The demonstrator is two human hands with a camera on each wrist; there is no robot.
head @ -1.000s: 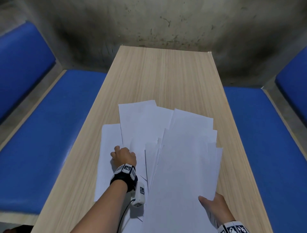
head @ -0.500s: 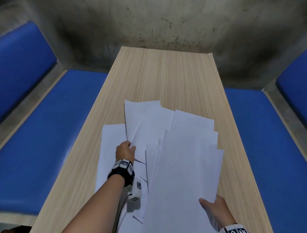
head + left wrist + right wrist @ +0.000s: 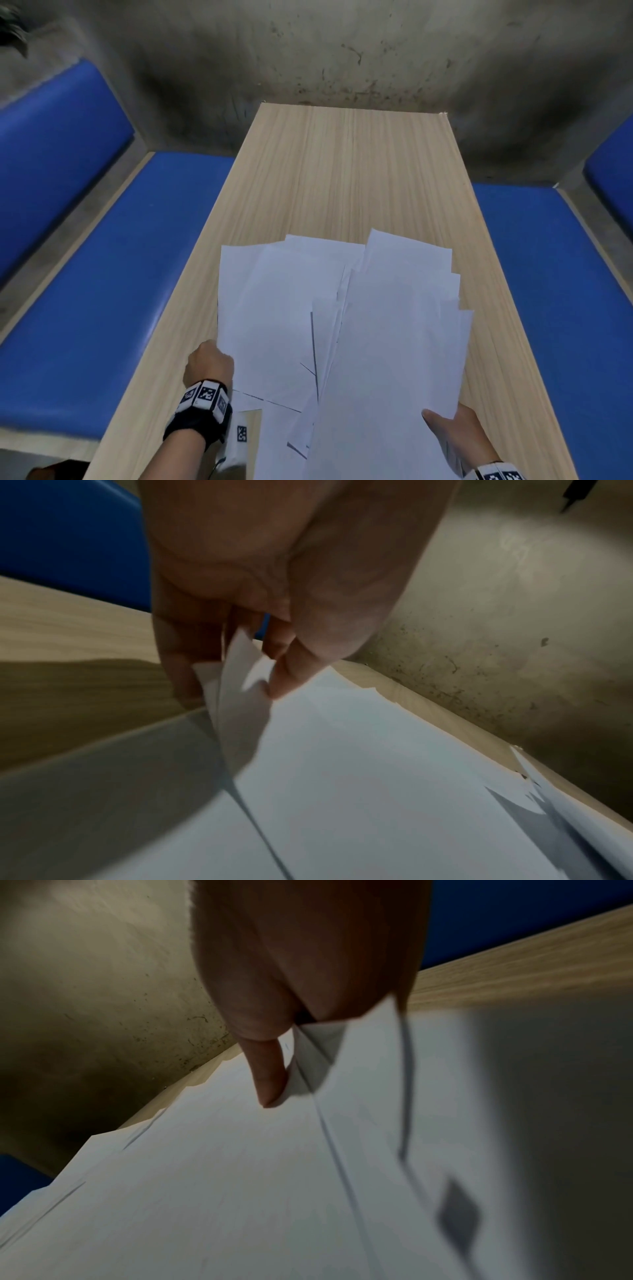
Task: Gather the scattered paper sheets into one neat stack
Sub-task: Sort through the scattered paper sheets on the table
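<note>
Two hands, fanned white paper sheets [image 3: 394,342] on pale woodgrain desk [image 3: 342,171].
Left hand [image 3: 209,363] pinches the left sheet edges; right hand [image 3: 455,431] grips the right bundle; count unclear.

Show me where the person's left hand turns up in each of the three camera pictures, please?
Head view: the left hand is at lower left, gripping the left edge of the paper sheets.
Left wrist view: it fills the top centre, pinching a sheet corner.
Right wrist view: not in it; only the right hand shows.
Shared landmark: the stained grey wall beyond the wooden table.
</note>
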